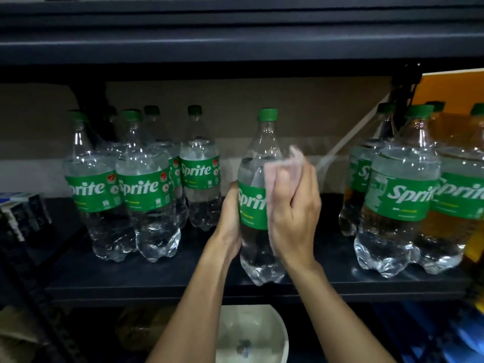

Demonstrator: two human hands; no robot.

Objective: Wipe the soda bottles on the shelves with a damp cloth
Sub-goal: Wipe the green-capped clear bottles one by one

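Head view. Sprite bottle upright at front edge of shelf, mid-span, betw. left bottle cluster and right cluster, apart from both. Left grip wraps its label band from the left. Right grip is curled over the pink cloth, pressing it on the right wall. Est.: full, so heavy; thin PET, dents if squeezed; slick once damp. Best hold at label band w/ base kept on shelf; neck under cap as alt.
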